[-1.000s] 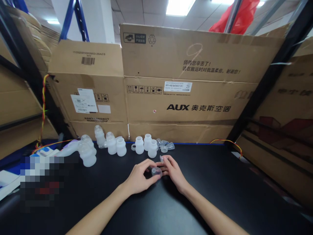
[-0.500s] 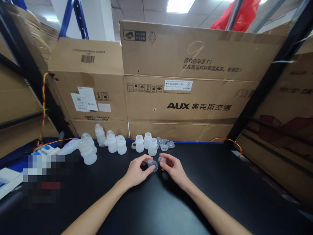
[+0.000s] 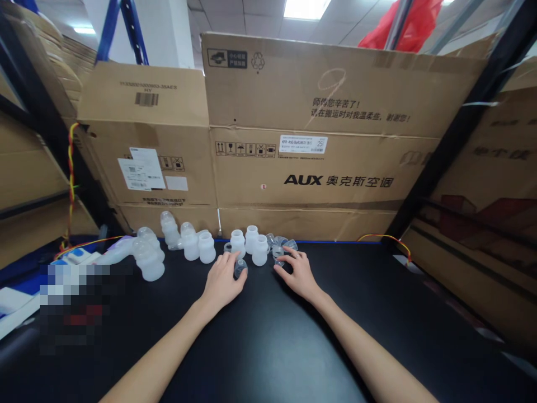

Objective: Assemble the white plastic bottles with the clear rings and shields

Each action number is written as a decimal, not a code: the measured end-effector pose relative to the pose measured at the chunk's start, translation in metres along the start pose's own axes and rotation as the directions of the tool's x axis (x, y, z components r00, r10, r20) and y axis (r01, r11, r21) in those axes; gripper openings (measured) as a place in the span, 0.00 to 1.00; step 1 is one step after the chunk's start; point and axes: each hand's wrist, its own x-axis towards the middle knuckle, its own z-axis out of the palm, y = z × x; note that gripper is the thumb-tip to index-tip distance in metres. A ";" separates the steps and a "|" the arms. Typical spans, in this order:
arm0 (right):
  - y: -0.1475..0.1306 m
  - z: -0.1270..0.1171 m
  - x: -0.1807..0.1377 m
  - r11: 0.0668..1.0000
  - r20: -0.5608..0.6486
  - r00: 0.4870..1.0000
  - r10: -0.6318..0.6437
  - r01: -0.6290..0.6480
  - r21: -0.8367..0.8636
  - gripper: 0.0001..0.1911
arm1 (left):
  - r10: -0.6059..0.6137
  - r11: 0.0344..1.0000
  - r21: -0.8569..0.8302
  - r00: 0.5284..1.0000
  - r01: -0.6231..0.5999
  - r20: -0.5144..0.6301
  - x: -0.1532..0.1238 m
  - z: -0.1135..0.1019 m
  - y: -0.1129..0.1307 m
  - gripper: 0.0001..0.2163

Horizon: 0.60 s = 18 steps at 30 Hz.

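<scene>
My left hand [image 3: 223, 278] is low over the black tabletop, its thumb and fingers around a clear plastic cap [image 3: 240, 268]. Just behind that cap stands an open-necked white bottle [image 3: 237, 244]. My right hand [image 3: 297, 274] is at a small cluster of clear plastic caps [image 3: 280, 242], thumb and forefinger closed about a small clear piece [image 3: 278, 261], partly hidden by the fingers. Two more white bottles, a rear one [image 3: 251, 239] and a front one [image 3: 260, 251], stand upright between my hands. A clear ring-like piece [image 3: 227, 247] lies left of the bottles.
Several white bottles [image 3: 152, 263], some with clear domed tops, stand at the left back. One open white bottle [image 3: 207, 248] is beside them. Cardboard panels [image 3: 310, 196] wall the back of the black table [image 3: 268, 347]. A yellow-red wire [image 3: 394, 242] runs along the right back.
My hands have moved apart and farther back. The left has carried its clear cap leftward to the bottles; the right has reached the clear caps with its small piece.
</scene>
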 end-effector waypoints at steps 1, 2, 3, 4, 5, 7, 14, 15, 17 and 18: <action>0.000 0.000 -0.001 1.000 0.009 1.000 -0.011 0.011 -0.017 0.12 | -0.008 1.000 0.015 1.000 0.009 -0.020 0.000 0.001 -0.001 0.20; 0.000 0.001 -0.002 0.999 0.019 1.000 -0.023 0.023 -0.028 0.12 | -0.011 1.000 0.026 0.999 0.012 -0.038 0.000 0.001 -0.002 0.21; -0.001 0.001 -0.004 0.999 0.032 0.999 -0.036 0.037 -0.036 0.12 | -0.009 0.999 0.033 0.999 0.010 -0.052 0.000 0.001 -0.003 0.22; -0.003 0.001 -0.005 0.998 0.048 0.998 -0.051 0.053 -0.041 0.12 | -0.001 0.999 0.037 0.998 0.003 -0.064 0.000 0.001 -0.002 0.23; -0.005 0.001 -0.007 0.997 0.065 0.996 -0.065 0.068 -0.043 0.12 | 0.010 0.999 0.038 0.997 -0.007 -0.073 -0.001 0.002 -0.002 0.23; -0.010 0.001 -0.009 0.994 0.102 0.990 -0.093 0.098 -0.042 0.12 | 0.041 0.999 0.034 0.996 -0.039 -0.078 -0.002 0.002 0.000 0.22; -0.016 0.003 -0.009 0.991 0.192 0.973 -0.125 0.130 -0.014 0.12 | 0.172 0.985 -0.010 0.985 -0.172 -0.031 -0.007 0.004 0.009 0.19; -0.017 0.002 -0.009 0.992 0.199 0.972 -0.125 0.130 -0.010 0.12 | 0.183 0.983 -0.011 0.983 -0.183 -0.029 -0.007 0.004 0.010 0.18; -0.020 -0.001 -0.011 0.991 0.210 0.969 -0.127 0.131 -0.002 0.11 | 0.194 0.981 -0.010 0.980 -0.195 -0.034 -0.008 0.002 0.011 0.17; -0.022 -0.002 -0.012 0.991 0.216 0.968 -0.131 0.133 0.004 0.11 | 0.198 0.980 -0.009 0.979 -0.198 -0.039 -0.008 0.001 0.012 0.17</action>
